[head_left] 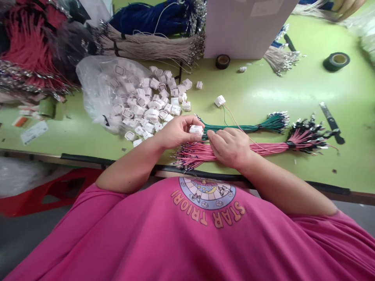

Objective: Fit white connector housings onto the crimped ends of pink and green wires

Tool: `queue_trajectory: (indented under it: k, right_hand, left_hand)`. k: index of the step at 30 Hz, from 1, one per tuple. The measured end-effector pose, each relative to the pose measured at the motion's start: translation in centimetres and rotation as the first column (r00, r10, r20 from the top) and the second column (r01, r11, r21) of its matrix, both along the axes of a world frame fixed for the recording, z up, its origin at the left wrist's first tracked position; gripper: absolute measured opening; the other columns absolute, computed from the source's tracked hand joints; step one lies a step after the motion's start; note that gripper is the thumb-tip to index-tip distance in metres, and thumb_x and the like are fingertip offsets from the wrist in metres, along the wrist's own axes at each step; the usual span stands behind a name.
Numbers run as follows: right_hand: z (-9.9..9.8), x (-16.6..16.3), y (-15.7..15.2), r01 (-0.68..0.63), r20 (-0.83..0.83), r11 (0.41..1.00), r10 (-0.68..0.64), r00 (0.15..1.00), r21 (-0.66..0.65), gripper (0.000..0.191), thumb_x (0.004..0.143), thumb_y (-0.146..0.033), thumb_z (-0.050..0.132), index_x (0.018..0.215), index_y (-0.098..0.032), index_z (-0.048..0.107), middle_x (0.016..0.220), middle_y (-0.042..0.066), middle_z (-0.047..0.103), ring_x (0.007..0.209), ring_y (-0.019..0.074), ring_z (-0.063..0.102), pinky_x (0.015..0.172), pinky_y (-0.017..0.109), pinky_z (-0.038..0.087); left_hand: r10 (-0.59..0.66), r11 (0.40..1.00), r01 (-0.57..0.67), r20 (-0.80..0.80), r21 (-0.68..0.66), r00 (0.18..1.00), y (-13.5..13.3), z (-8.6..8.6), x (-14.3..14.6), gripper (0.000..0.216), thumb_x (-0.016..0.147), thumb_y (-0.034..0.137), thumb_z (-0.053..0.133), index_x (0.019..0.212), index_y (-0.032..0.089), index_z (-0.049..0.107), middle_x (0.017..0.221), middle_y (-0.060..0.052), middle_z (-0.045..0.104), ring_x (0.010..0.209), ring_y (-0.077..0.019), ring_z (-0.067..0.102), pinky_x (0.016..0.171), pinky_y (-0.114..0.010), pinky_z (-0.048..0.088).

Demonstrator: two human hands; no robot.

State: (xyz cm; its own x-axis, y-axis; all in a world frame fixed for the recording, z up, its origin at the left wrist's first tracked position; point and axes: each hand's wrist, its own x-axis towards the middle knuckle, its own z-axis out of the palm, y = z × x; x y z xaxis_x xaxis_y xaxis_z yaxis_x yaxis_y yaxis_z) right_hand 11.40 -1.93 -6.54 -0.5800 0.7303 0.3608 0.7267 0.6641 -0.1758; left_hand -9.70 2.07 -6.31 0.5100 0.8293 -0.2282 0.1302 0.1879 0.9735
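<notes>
The left hand has its thumb and fingers closed on a white connector, one end of which faces right. The connector is above the desk, just left of the right hand, whose fingers are curled in tight; whether they pinch a wire I cannot tell. To work cleanly, grip the connector by its sides, leave the right-facing end uncovered, and bring the right fingertips in straight and level with it.

Around them, from the left: red wires in a heap, then an open bag with loose connectors spilling close to the left forearm, so that elbow has little room. Blue wires and grey wires lie behind, beside a box with a tape roll at its foot. A wired connector lies beyond the hands; its thin leads trail toward the right hand and could snag. Green wires run behind the right hand and pink wires beneath it, crowding the wrist. Farther right are a black strip and another person's hand.
</notes>
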Motion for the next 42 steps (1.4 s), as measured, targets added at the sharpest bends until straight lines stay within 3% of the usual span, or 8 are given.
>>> queue_trajectory:
  k: [6, 11, 15, 24, 31, 35, 39, 42]
  right_hand:
    - [-1.5, -0.7, 0.2, 0.012, -0.051, 0.998, -0.015, 0.999, -0.068, 0.034, 0.095, -0.018, 0.038, 0.077, -0.018, 0.067, 0.065, 0.005, 0.064, 0.059, 0.0151, 0.049, 0.060, 0.032, 0.036]
    - [-1.7, -0.8, 0.4, 0.003, -0.271, 0.983, -0.054, 0.961, -0.185, 0.033, 0.097, -0.025, 0.041, 0.080, -0.018, 0.068, 0.073, 0.006, 0.070, 0.066, 0.0147, 0.058, 0.066, 0.029, 0.042]
    - [-1.2, -0.7, 0.4, 0.026, -0.394, 0.946, -0.160, 0.905, -0.324, 0.021, 0.091, -0.024, 0.051, 0.082, -0.017, 0.069, 0.071, 0.003, 0.070, 0.063, 0.0127, 0.059, 0.063, 0.026, 0.042]
    - [-1.4, -0.7, 0.5, -0.014, -0.231, 0.973, -0.040, 0.972, -0.228, 0.035, 0.096, -0.024, 0.036, 0.079, -0.015, 0.065, 0.072, 0.009, 0.069, 0.063, 0.0152, 0.057, 0.064, 0.029, 0.041]
    - [-1.5, -1.3, 0.2, 0.019, -0.089, 0.960, -0.046, 0.995, -0.281, 0.037, 0.097, -0.024, 0.033, 0.085, -0.012, 0.066, 0.075, 0.012, 0.069, 0.063, 0.0170, 0.055, 0.063, 0.031, 0.039]
    - [-1.3, -1.3, 0.7, 0.019, -0.188, 0.933, -0.093, 0.978, -0.360, 0.034, 0.096, -0.026, 0.037, 0.087, -0.012, 0.067, 0.078, 0.012, 0.070, 0.066, 0.0165, 0.057, 0.065, 0.030, 0.041]
    - [-0.5, 0.8, 2.8, -0.110, -0.419, 0.846, -0.141, 0.897, -0.521, 0.032, 0.095, -0.035, 0.048, 0.094, -0.015, 0.073, 0.079, 0.005, 0.072, 0.069, 0.0147, 0.061, 0.066, 0.028, 0.045]
    - [0.1, 2.5, 4.3, -0.077, -0.360, 0.820, -0.162, 0.919, -0.567, 0.023, 0.087, -0.029, 0.057, 0.088, -0.017, 0.077, 0.081, 0.004, 0.075, 0.073, 0.0160, 0.064, 0.070, 0.029, 0.047]
  left_hand:
    - [0.042, 0.996, -0.036, -0.070, 0.086, 0.997, -0.3, -0.9, 0.5, 0.059, 0.055, 0.053, 0.088, 0.093, 0.015, 0.063, 0.075, 0.000, 0.063, 0.064, -0.0100, 0.055, 0.060, -0.026, 0.045]
    - [0.136, 0.961, -0.084, -0.186, 0.264, 0.973, -0.2, -0.9, 0.3, 0.045, 0.060, 0.042, 0.087, 0.091, 0.016, 0.067, 0.087, -0.003, 0.065, 0.072, -0.0113, 0.057, 0.066, -0.027, 0.047]
    - [0.118, 0.974, -0.092, -0.116, 0.207, 0.986, 0.0, -0.9, 0.1, 0.045, 0.060, 0.040, 0.087, 0.092, 0.016, 0.067, 0.088, -0.003, 0.064, 0.073, -0.0120, 0.058, 0.067, -0.027, 0.048]
    - [0.103, 0.953, -0.055, -0.148, 0.297, 0.984, 0.1, -1.1, 0.1, 0.043, 0.060, 0.042, 0.088, 0.089, 0.015, 0.069, 0.084, -0.002, 0.061, 0.071, -0.0107, 0.055, 0.067, -0.027, 0.045]
    - [0.072, 0.947, -0.015, -0.166, 0.321, 0.983, -0.1, -1.6, 0.4, 0.046, 0.061, 0.048, 0.087, 0.089, 0.014, 0.072, 0.080, -0.003, 0.063, 0.068, -0.0110, 0.055, 0.063, -0.025, 0.044]
    - [0.117, 0.919, -0.030, -0.199, 0.393, 0.973, 0.1, -1.7, 0.2, 0.045, 0.062, 0.048, 0.087, 0.089, 0.016, 0.073, 0.081, -0.003, 0.064, 0.069, -0.0115, 0.055, 0.063, -0.026, 0.044]
    - [0.137, 0.880, -0.062, -0.126, 0.470, 0.982, 1.0, -1.1, -1.0, 0.037, 0.063, 0.038, 0.087, 0.090, 0.019, 0.072, 0.087, -0.003, 0.064, 0.074, -0.0126, 0.058, 0.065, -0.026, 0.046]
    - [0.074, 0.881, 0.002, -0.142, 0.473, 0.987, 1.3, -0.5, -1.7, 0.031, 0.063, 0.028, 0.086, 0.089, 0.019, 0.071, 0.089, -0.004, 0.065, 0.079, -0.0134, 0.060, 0.067, -0.026, 0.046]
